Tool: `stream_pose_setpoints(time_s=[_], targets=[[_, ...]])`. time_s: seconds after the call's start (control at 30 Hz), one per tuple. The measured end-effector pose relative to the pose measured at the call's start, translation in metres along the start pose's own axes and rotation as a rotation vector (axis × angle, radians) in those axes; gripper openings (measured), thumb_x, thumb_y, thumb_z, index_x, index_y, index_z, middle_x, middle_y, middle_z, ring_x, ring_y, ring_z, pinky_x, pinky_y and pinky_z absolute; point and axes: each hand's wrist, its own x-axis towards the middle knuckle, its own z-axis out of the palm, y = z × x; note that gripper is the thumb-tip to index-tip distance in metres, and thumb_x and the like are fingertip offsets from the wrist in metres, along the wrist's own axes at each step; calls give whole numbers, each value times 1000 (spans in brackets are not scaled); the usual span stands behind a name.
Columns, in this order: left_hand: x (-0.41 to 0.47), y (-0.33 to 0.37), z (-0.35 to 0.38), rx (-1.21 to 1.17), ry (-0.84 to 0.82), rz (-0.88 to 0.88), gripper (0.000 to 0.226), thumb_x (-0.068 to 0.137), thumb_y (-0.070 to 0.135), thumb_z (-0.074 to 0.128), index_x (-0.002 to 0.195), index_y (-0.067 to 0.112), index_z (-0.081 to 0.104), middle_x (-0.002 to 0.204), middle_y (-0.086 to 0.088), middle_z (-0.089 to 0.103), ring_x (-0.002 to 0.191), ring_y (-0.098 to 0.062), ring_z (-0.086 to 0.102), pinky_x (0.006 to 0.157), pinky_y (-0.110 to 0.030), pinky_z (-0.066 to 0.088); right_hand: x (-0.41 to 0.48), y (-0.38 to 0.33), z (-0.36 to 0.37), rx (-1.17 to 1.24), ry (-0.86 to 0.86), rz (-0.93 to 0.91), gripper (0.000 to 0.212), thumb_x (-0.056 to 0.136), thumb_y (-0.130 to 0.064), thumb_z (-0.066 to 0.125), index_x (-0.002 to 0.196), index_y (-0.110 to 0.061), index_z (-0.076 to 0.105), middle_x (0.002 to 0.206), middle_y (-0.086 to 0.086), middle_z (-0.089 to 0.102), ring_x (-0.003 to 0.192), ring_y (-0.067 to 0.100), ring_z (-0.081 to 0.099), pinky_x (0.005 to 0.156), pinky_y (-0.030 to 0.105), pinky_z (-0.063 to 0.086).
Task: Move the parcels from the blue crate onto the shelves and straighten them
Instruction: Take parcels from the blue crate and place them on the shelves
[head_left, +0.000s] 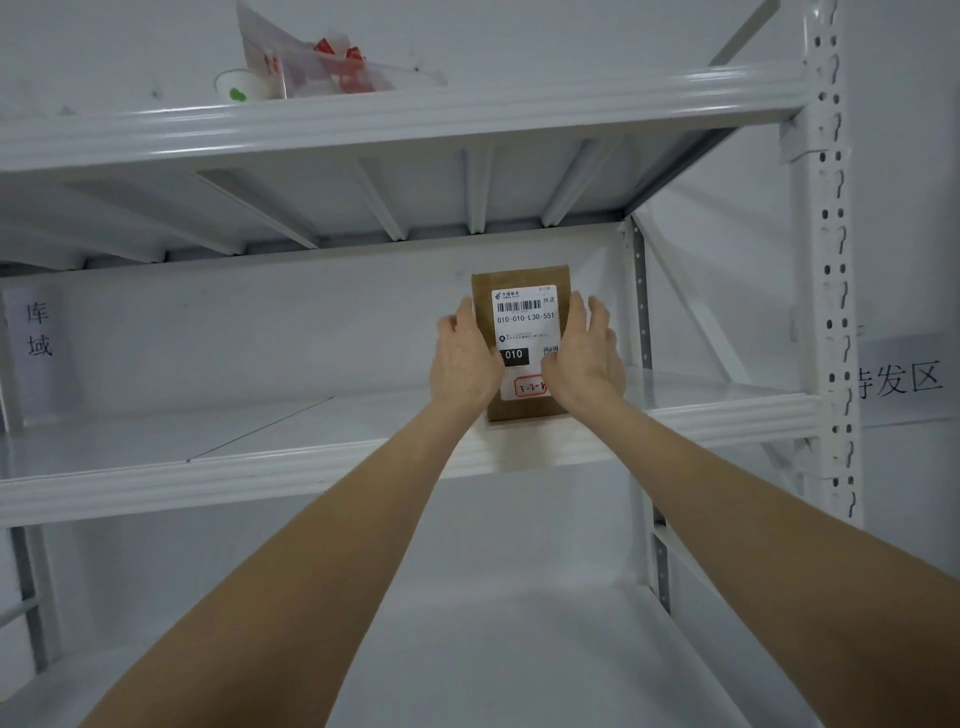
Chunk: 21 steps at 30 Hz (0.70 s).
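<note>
A white metal rack (831, 260) carries the shelves. On the top shelf (415, 111) sit a white cup (241, 88) and, touching it, a crumpled clear bag (322, 62) with red print. On the middle shelf (208, 447) a brown parcel (524, 322) stands upright, label facing out, near the front edge, toward the right post.

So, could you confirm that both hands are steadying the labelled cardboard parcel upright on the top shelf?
Not quite. The head view shows the left hand and right hand steadying the labelled cardboard parcel upright on the middle shelf, not the top shelf, which holds a paper cup.
</note>
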Motion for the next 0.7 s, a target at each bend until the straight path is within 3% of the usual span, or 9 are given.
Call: stream_pose_setpoints(time_s=[0.1,0.17,0.33,0.47,0.7], targets=[[29,5,-13,179,65,182,63,91,9,48,148,15,23,149,-9,28,134,-28,34,101,-41,38,24,-10,-13,-122,41,-164,85,87,-16,63,152,-21,9,161,4,-2,144,30,15,105,41,38],[40,8,-16,343,19,257,59,92,14,50,146,17,27,151,-7,27,137,-25,29,103,-40,37,35,-15,-17,-232,1,-272,84,87,-20,65,152,-20,12,160,5,3,145,31,11,110,41,32],[40,4,-6,386,-45,269,60,91,15,54,145,14,29,147,-6,27,118,-30,51,87,-39,46,41,-14,-7,-229,-19,-301,78,85,-15,67,149,-20,21,153,3,18,126,29,40,92,38,47],[47,3,-3,388,-62,265,60,91,12,53,145,11,27,147,-8,25,111,-33,56,87,-39,48,47,-11,0,-231,-15,-314,78,86,-14,67,149,-18,22,152,5,20,122,31,45,92,39,47],[57,-3,9,423,-99,257,65,91,10,54,148,11,22,150,-9,20,115,-34,53,91,-37,46,57,-8,17,-227,-17,-311,80,84,-10,69,149,-17,21,153,7,17,114,32,51,92,39,48]])
